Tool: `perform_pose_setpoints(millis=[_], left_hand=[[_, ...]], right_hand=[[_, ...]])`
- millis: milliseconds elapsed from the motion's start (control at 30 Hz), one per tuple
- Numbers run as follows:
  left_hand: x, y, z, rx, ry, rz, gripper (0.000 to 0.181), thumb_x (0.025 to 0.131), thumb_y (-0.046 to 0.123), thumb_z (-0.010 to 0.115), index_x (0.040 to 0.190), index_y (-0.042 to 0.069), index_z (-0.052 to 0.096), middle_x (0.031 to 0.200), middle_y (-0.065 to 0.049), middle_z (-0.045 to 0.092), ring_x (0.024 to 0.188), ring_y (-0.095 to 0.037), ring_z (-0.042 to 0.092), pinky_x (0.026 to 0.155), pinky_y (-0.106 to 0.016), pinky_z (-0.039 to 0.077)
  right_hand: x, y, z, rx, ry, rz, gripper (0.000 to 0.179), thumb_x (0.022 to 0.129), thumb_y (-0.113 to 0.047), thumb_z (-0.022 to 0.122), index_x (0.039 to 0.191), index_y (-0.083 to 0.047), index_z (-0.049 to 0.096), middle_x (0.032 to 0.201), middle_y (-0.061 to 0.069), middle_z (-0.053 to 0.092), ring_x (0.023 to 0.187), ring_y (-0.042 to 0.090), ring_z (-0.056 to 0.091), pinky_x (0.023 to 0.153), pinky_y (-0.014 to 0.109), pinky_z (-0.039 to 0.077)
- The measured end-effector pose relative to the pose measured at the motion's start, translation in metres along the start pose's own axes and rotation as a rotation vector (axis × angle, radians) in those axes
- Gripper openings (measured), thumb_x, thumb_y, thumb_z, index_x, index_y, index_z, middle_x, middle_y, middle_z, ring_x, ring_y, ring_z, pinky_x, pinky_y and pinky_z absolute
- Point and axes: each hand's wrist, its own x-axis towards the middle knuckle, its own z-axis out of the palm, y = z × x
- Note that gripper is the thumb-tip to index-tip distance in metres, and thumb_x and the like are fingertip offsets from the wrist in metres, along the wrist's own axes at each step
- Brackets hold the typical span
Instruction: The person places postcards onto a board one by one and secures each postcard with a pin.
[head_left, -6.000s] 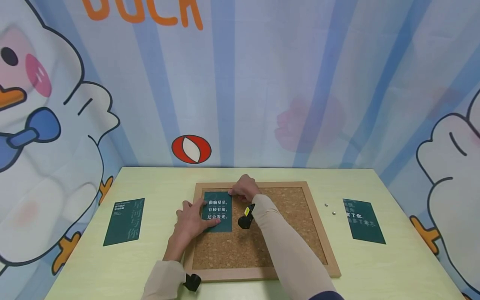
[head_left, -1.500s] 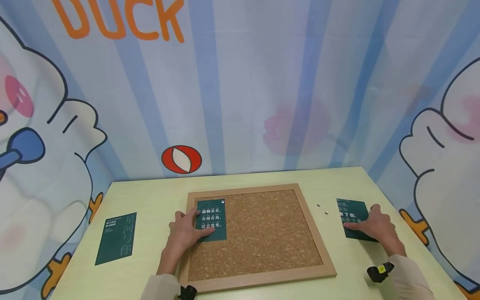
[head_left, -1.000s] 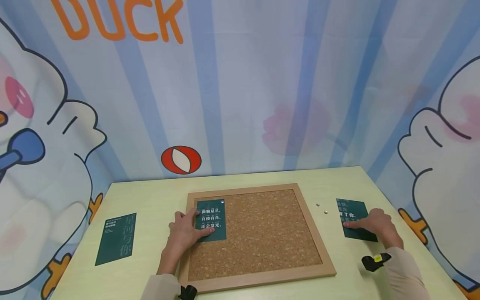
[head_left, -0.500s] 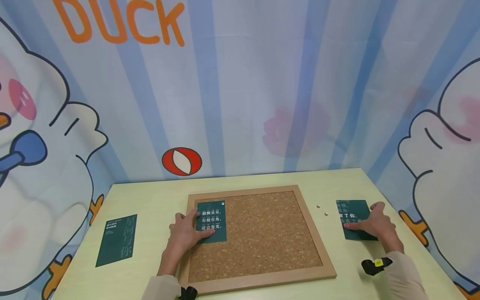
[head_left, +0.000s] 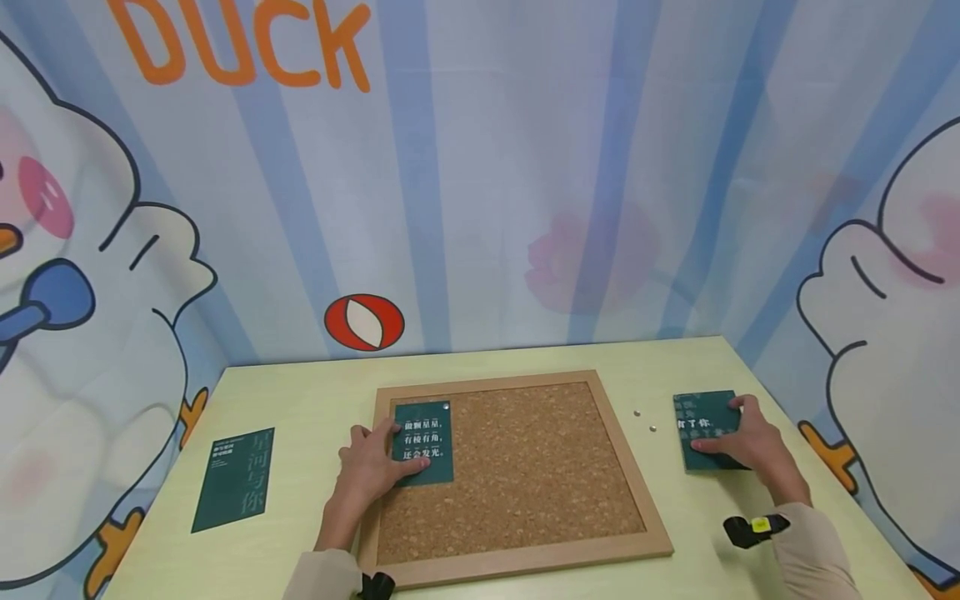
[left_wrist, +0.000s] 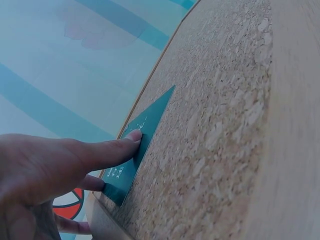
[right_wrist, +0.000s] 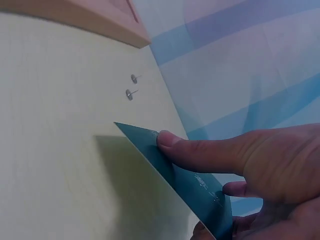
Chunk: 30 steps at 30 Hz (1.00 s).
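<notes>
My left hand (head_left: 371,462) rests at the left of a framed cork board (head_left: 525,467). Its thumb lies on a dark green card (head_left: 441,468) with white lettering, and its other fingers spread toward the card's left edge and the wooden frame. A silver thumbtack (head_left: 446,407) sits in that card's upper right corner. On the right side, my right hand (head_left: 759,446) pinches a second green card (head_left: 701,407) between thumb and fingers. In the right wrist view this card (right_wrist: 195,192) is tilted, raised off the table, with its shadow below.
Two loose thumbtacks (head_left: 652,428) lie point up between the board and the right card. A third green card (head_left: 234,483) lies flat on the pale table (head_left: 322,392) at the left. Behind the table hangs a striped duck-print curtain (head_left: 502,208).
Over the last half second the right card has come up off the table in my right hand's pinch. My left hand has stayed put. Earlier, my right hand was at the first card's upper right corner.
</notes>
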Motion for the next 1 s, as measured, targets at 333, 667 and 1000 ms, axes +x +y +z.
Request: perform_pose_setpoints(millis=[333, 667, 1000], left_hand=[[-0.001, 0.001, -0.001, -0.002, 0.002, 0.003, 0.087, 0.079, 0.045, 0.091, 0.147, 0.005, 0.054, 0.128, -0.031, 0.042, 0.109, -0.051, 0.043, 0.082, -0.064, 0.05], [-0.001, 0.0, 0.001, -0.005, 0.007, 0.002, 0.087, 0.078, 0.045, 0.091, 0.147, 0.005, 0.054, 0.128, -0.03, 0.042, 0.109, -0.05, 0.044, 0.081, -0.064, 0.05], [0.0, 0.0, 0.0, -0.011, 0.004, 0.0, 0.087, 0.079, 0.046, 0.091, 0.147, 0.006, 0.054, 0.129, -0.03, 0.042, 0.11, -0.051, 0.043, 0.082, -0.064, 0.05]], right_hand=[[-0.002, -0.032, 0.001, 0.075, -0.002, -0.05, 0.11, 0.088, -0.035, 0.085, 0.154, 0.007, 0.009, 0.151, 0.049, 0.019, 0.132, 0.064, 0.033, 0.103, 0.072, 0.035], [-0.004, -0.077, 0.028, 0.136, -0.016, -0.099, 0.108, 0.088, -0.034, 0.085, 0.157, 0.002, 0.01, 0.155, 0.044, 0.02, 0.136, 0.058, 0.034, 0.106, 0.069, 0.035], [-0.006, -0.118, 0.066, 0.183, -0.058, -0.145, 0.103, 0.087, -0.03, 0.087, 0.155, 0.002, 0.016, 0.155, 0.041, 0.026, 0.134, 0.055, 0.04, 0.105, 0.066, 0.039]])
